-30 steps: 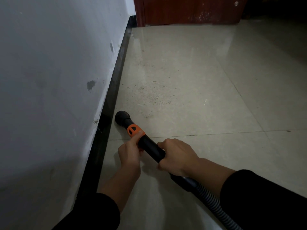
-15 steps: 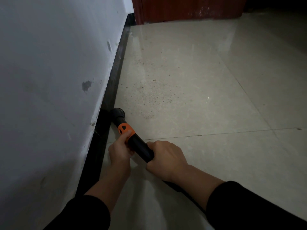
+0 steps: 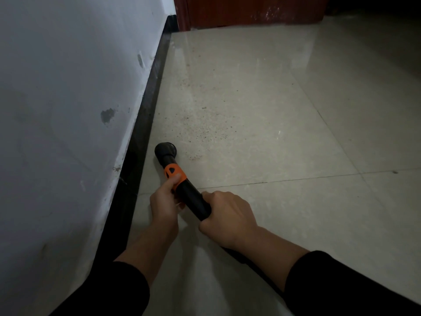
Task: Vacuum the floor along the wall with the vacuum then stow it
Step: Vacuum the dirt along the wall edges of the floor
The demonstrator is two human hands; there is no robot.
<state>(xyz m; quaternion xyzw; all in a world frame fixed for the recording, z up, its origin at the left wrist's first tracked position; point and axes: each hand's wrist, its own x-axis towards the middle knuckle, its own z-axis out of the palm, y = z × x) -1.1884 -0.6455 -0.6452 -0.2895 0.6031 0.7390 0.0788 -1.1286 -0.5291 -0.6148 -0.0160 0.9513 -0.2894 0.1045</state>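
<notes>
A black vacuum tube with an orange collar lies low over the tiled floor, its round nozzle down near the black baseboard. My left hand grips the tube just behind the collar, thumb on the orange part. Further back, my right hand wraps round the tube. The hose behind it is hidden by my right forearm. A patch of dark dust specks lies on the tile just ahead and right of the nozzle.
The white wall runs along the left, scuffed in places. A red-brown wooden door closes the far end. Pale floor tiles spread to the right, with a grout line crossing under the tube.
The nozzle had been against the baseboard half a second ago; it now sits a little out from it on the tile. Both hands kept their grip.
</notes>
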